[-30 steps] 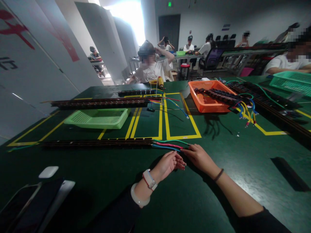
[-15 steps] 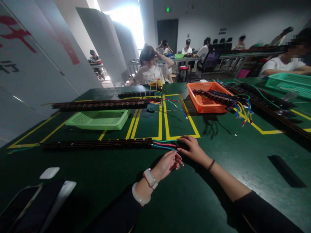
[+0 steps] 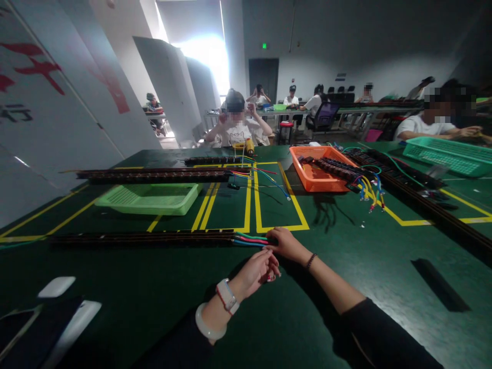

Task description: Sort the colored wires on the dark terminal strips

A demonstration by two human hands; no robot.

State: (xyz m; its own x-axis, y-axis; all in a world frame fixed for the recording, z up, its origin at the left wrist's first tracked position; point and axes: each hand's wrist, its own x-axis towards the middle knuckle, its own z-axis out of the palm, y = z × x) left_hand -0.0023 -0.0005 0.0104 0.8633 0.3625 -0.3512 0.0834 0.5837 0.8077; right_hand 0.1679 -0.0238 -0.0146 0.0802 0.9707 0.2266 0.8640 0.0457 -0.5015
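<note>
apparently grasping the green, red and blue wires (image 3: 250, 239) toward the right in the grip of the right hand (image 3: 287, 244); with the left hand (image 3: 254, 274) just nearside, curled, impossible to tell if holding anything. running leftward from there into long dark strips (image 3: 154, 239), lying crosswise on the worktop (image 3: 384, 256).

The left hand (image 3: 257, 272) curls loosely (fingers bent) close beside the arched right hand (image 3: 286, 244).

Right hand (image 3: 287, 244) hides 3 wires' (image 3: 251, 240) ends
</note>
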